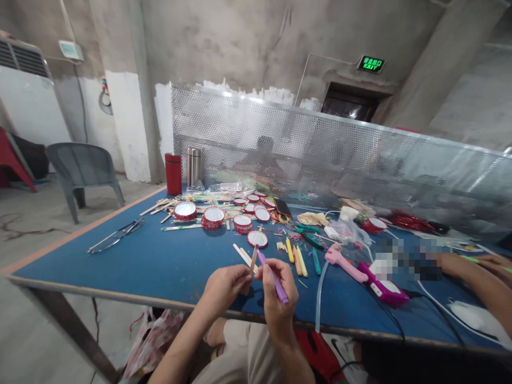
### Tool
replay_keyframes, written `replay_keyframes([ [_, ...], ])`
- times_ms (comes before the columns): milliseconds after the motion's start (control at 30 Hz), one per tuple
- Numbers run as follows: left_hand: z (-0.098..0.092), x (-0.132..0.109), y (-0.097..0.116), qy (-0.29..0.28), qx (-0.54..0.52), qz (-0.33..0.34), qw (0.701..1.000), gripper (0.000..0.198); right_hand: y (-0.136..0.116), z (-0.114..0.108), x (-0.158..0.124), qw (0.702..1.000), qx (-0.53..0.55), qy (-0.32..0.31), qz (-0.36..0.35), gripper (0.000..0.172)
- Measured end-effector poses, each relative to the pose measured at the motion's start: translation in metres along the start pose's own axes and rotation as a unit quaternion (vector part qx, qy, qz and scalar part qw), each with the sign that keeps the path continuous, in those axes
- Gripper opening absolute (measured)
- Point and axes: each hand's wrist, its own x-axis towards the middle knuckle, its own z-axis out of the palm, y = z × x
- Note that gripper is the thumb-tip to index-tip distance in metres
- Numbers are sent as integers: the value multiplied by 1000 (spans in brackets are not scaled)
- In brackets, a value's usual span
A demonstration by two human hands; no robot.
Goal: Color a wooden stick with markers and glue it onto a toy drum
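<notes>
Near the table's front edge, my left hand (229, 282) pinches a wooden craft stick (253, 261) that stands tilted upward. My right hand (280, 290) grips a purple marker (277, 282), its tip up against the stick's upper part. Just beyond them lies a round drum-like piece with a red rim and white face (257, 239). Loose craft sticks (242, 255) rest on the table beside the held one. To the right of my right hand lie a yellow marker (289, 249), an orange marker (296, 260) and a teal marker (316, 262).
Stacks of red-rimmed discs (213, 217) and scattered sticks cover the far side. Glasses (116, 236) lie left; red (173, 174) and steel flasks (194, 166) stand behind. A pink glue gun (346, 264) and cables lie right, near another person's arm (472, 280). A perforated metal screen (320, 144) borders the table.
</notes>
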Motion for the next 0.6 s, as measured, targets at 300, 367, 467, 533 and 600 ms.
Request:
replay_keyframes([
  [300, 0, 0, 0, 2, 5, 1, 1000, 29, 1, 0, -1, 1000, 5, -4, 4, 15],
  [367, 1, 0, -1, 3, 3, 3, 1000, 29, 2, 0, -1, 1000, 3, -13, 3, 15],
  [467, 1, 0, -2, 5, 5, 5, 1000, 29, 1, 0, 0, 1000, -4, -15, 1, 15],
  [533, 1, 0, -1, 5, 7, 2, 1000, 29, 0, 0, 0, 1000, -2, -6, 3, 16],
  [600, 1, 0, -1, 4, 6, -2, 1000, 29, -1, 0, 0, 1000, 8, 10, 6, 16],
])
